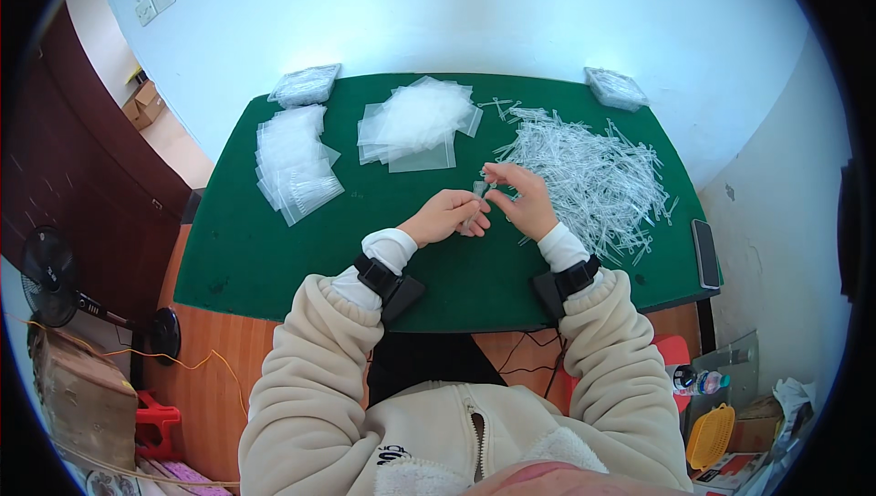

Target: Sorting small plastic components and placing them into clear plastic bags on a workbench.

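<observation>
Two hands meet above the counter (274, 268): the left hand (447, 213) is closed around one small bundle of clear sticks (479, 188); the right hand (525, 204) is curled beside its top, grip indeterminable. Beyond: one loose stick pile (589, 177) at right, pieces uncountable; one bag stack (420, 122) at centre; one fanned bag row (297, 163) at left; two clear packs (306, 85) at the far corners; one phone (703, 254) at the right edge.

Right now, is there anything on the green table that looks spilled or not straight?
Nothing looks clearly spilled or damaged. Only some untidiness: a few clear pieces lie apart from the loose heap on the right, and the middle pile of clear bags is stacked unevenly, its corners sticking out.
</observation>
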A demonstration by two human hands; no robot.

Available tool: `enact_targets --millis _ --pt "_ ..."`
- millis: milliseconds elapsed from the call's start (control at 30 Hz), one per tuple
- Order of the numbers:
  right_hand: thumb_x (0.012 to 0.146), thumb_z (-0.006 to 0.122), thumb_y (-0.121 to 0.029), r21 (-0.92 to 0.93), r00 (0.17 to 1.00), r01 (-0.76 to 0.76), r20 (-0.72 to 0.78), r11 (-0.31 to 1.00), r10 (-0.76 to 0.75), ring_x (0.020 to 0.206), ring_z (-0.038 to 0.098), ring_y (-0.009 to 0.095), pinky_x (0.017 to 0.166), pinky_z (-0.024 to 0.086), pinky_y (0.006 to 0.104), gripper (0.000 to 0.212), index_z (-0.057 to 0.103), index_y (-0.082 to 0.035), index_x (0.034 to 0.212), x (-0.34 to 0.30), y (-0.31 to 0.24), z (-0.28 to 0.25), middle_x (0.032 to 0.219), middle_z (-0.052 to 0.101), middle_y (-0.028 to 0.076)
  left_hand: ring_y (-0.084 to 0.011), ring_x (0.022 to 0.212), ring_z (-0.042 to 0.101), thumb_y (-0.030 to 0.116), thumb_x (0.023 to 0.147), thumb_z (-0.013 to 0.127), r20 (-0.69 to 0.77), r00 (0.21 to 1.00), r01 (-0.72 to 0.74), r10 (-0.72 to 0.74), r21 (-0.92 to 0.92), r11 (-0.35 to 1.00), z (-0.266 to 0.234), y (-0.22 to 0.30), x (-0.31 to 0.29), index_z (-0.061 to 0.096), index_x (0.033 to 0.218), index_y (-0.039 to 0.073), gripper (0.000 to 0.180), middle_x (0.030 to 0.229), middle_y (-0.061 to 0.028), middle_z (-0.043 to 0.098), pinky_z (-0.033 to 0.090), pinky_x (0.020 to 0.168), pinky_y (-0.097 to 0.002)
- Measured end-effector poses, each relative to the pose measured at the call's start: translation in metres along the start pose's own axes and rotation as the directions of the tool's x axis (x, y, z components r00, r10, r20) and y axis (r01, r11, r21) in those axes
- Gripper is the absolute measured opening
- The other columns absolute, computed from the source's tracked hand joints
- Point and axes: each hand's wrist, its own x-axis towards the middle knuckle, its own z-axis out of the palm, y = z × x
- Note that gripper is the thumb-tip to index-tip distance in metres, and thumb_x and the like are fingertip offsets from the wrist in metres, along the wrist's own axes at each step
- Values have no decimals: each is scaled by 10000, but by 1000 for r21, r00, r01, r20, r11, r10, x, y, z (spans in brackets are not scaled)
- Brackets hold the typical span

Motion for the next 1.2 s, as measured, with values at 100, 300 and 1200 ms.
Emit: enact_targets --millis 100,300,1200 --pt "696 660 3 -21 999 19 39 1000 -18 772 633 214 697 518 298 379 596 -55 1064 0 -2 -2 889 637 90 -141 798 602 211 943 421 19 1000 0 -1 12 1000 2 1 -1 538 1063 5 265 925 -89 618 479 724 -260" --pt "714 644 5 12 999 9 48 1000 -10 786 636 221 688 516 300 346 608 -51 1054 -1 -9 -2 891 642 102 -142 847 593 171 943 412 58 994 -97 92 92 991 1 -3 1 527 1071 5 239 944 -89 615 472 767 -268" --pt "711 649 -137 -691 974 -137 35 709 222 831 540 273 739 433 396 109 651 -84 807 -16 31 -5 760 581 74 -150 787 611 102 909 455 40 958 -272 284 449 851 7 5 -2 567 891 -35 179 829 -84 636 477 746 -268"
